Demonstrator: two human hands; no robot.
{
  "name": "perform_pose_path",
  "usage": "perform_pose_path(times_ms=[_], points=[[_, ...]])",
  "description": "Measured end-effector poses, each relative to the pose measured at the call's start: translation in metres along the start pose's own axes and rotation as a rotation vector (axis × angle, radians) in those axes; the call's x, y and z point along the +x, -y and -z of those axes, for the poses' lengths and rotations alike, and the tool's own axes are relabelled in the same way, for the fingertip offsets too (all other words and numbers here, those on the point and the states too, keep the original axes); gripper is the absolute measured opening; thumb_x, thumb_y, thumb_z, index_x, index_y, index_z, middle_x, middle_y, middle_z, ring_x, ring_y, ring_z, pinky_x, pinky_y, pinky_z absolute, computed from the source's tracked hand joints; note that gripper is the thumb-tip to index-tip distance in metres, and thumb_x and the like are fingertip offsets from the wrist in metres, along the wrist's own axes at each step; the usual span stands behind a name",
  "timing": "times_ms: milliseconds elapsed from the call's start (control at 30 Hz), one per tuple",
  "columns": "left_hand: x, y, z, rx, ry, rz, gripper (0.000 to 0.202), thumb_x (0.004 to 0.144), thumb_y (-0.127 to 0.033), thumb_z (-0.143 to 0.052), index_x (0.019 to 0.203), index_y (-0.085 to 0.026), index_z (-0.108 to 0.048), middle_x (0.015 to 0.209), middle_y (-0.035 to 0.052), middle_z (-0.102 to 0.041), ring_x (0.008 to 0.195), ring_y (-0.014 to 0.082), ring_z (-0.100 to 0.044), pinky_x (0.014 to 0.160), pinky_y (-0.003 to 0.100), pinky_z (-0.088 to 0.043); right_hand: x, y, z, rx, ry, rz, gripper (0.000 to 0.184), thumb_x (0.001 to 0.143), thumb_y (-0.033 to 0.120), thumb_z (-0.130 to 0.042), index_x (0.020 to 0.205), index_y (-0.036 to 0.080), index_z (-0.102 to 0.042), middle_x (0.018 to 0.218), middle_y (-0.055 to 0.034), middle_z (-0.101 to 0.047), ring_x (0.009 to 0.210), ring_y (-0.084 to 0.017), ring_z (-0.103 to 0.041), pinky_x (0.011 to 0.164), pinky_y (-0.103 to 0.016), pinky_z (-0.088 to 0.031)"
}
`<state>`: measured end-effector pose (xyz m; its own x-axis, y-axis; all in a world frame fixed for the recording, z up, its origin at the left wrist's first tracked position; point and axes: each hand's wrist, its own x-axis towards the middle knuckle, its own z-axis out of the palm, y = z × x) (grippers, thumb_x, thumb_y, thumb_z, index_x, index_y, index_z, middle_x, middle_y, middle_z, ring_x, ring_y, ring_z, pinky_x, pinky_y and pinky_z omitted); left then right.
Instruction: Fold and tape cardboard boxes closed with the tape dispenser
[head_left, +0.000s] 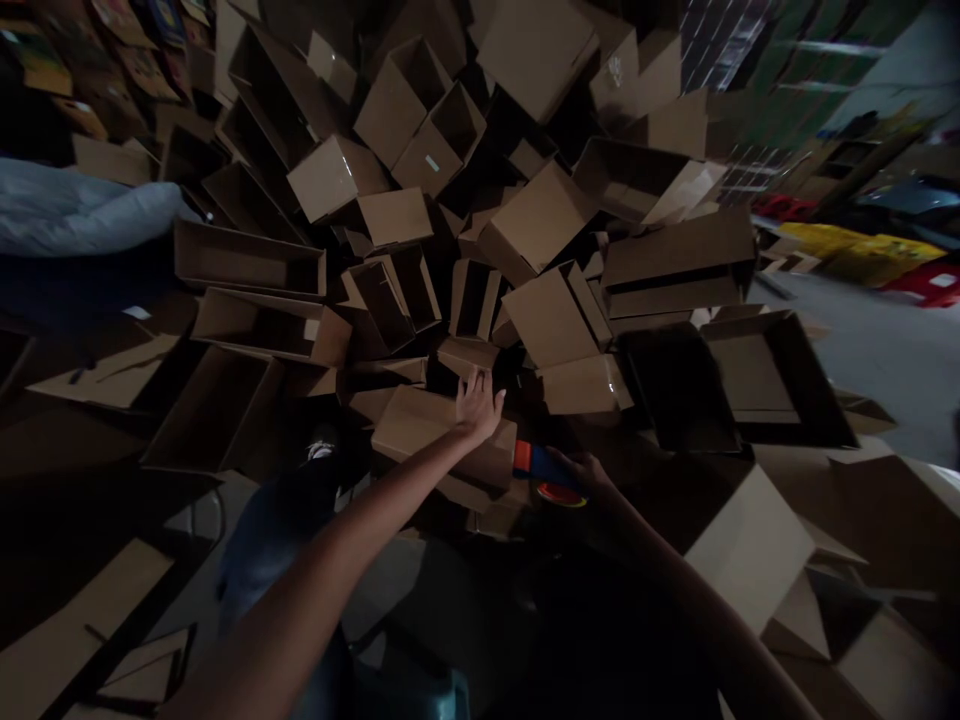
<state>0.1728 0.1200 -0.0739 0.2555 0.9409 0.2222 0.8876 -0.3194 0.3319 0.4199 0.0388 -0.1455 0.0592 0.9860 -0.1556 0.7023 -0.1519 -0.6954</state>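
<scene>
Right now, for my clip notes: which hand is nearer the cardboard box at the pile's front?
Left: the left hand rests on the cardboard box; the right hand, on a tape dispenser, is beyond the box's right end.

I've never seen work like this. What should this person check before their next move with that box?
1. Left hand steadying the cardboard box: ok, it rests open against the box.
2. Right hand gripping the tape dispenser: cannot tell, shadow hides the fingers.
3. Box seam lined up: cannot tell, it isn't clearly visible.
4. Working room: not ok, open cartons crowd close around the box.
5. Light around the hands: not ok, the right hand sits in deep shadow.
</scene>
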Motion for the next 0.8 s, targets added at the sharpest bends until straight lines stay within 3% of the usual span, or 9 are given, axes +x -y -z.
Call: perform_pose_path(times_ms=[133, 233, 267, 367, 433, 533, 600, 667, 800], points=[[0.002, -0.025, 0.000, -0.069, -0.111, -0.060, 0.059, 0.104, -0.039, -0.019, 0.154, -0.012, -0.035, 0.158, 0.0106, -0.040, 0.154, 0.0237, -0.016, 0.122, 0.047, -0.024, 0.000, 0.000, -0.001, 0.045, 0.002, -0.086, 0.076, 0.066, 0.084, -0.053, 0.069, 0.012, -0.077, 0.051, -0.0011, -0.049, 0.053, -0.013, -0.044, 0.049, -0.025, -0.035], [-0.011, -0.027, -0.023, -0.039, 0.011, -0.122, 0.058, 0.104, -0.039, -0.022, 0.154, -0.013, -0.035, 0.157, 0.0113, -0.043, 0.154, 0.0237, -0.014, 0.124, 0.049, -0.020, -0.002, 0.002, 0.000, 0.047, -0.006, -0.151, 0.079, 0.062, 0.088, -0.054, 0.056, 0.011, -0.071, 0.050, -0.0020, -0.046, 0.054, -0.014, -0.045, 0.049, -0.025, -0.034], [-0.015, -0.026, -0.031, -0.017, 0.054, -0.078, 0.059, 0.104, -0.040, -0.023, 0.153, -0.011, -0.037, 0.155, 0.0137, -0.044, 0.154, 0.0251, -0.015, 0.123, 0.051, -0.019, -0.002, 0.002, 0.000, 0.045, -0.009, -0.154, 0.079, 0.061, 0.088, -0.054, 0.055, 0.011, -0.070, 0.050, -0.0022, -0.047, 0.055, -0.014, -0.046, 0.050, -0.025, -0.034], [-0.021, -0.022, -0.047, 0.038, 0.083, -0.124, 0.061, 0.104, -0.038, -0.023, 0.153, -0.004, -0.034, 0.155, 0.0178, -0.043, 0.154, 0.0253, -0.015, 0.125, 0.049, -0.015, -0.003, 0.003, 0.002, 0.040, -0.027, -0.129, 0.078, 0.061, 0.088, -0.055, 0.057, 0.012, -0.071, 0.052, -0.0027, -0.050, 0.057, -0.015, -0.049, 0.051, -0.025, -0.035], [-0.019, -0.022, -0.044, 0.059, 0.069, -0.184, 0.061, 0.104, -0.038, -0.024, 0.153, -0.004, -0.033, 0.156, 0.0168, -0.041, 0.154, 0.0247, -0.016, 0.125, 0.048, -0.013, -0.003, 0.003, 0.001, 0.037, -0.033, -0.120, 0.077, 0.063, 0.087, -0.055, 0.059, 0.012, -0.073, 0.052, -0.0024, -0.051, 0.057, -0.015, -0.049, 0.051, -0.025, -0.035], [-0.009, -0.012, -0.020, 0.035, 0.028, -0.246, 0.057, 0.104, -0.039, -0.026, 0.154, -0.013, -0.034, 0.161, 0.0100, -0.035, 0.153, 0.0234, -0.018, 0.125, 0.046, -0.015, -0.004, 0.005, -0.001, 0.018, -0.030, -0.130, 0.078, 0.065, 0.087, -0.053, 0.060, 0.012, -0.073, 0.051, -0.0017, -0.050, 0.056, -0.015, -0.050, 0.051, -0.025, -0.035], [-0.002, 0.009, 0.005, -0.004, -0.027, -0.057, 0.057, 0.103, -0.042, -0.029, 0.152, -0.013, -0.036, 0.160, 0.0114, -0.037, 0.151, 0.0262, -0.025, 0.121, 0.044, -0.025, -0.005, 0.005, -0.002, -0.007, -0.028, -0.124, 0.077, 0.068, 0.084, -0.053, 0.062, 0.011, -0.074, 0.050, -0.0019, -0.051, 0.056, -0.016, -0.052, 0.052, -0.025, -0.037], [0.002, 0.045, 0.031, -0.026, -0.050, 0.172, 0.057, 0.101, -0.041, -0.036, 0.147, -0.008, -0.041, 0.155, 0.0177, -0.043, 0.146, 0.0294, -0.035, 0.116, 0.042, -0.033, -0.006, 0.005, -0.002, -0.049, -0.027, -0.092, 0.073, 0.073, 0.080, -0.054, 0.065, 0.011, -0.076, 0.048, -0.0018, -0.051, 0.056, -0.016, -0.054, 0.052, -0.025, -0.037], [-0.009, 0.132, 0.071, -0.089, 0.115, 0.509, 0.043, 0.098, -0.037, -0.044, 0.127, -0.010, -0.060, 0.133, 0.0191, -0.064, 0.127, 0.0294, -0.058, 0.099, 0.035, -0.047, -0.004, 0.001, -0.002, -0.165, -0.004, 0.047, 0.064, 0.082, 0.070, -0.050, 0.076, 0.014, -0.080, 0.045, 0.0001, -0.049, 0.051, -0.015, -0.052, 0.050, -0.025, -0.037]])
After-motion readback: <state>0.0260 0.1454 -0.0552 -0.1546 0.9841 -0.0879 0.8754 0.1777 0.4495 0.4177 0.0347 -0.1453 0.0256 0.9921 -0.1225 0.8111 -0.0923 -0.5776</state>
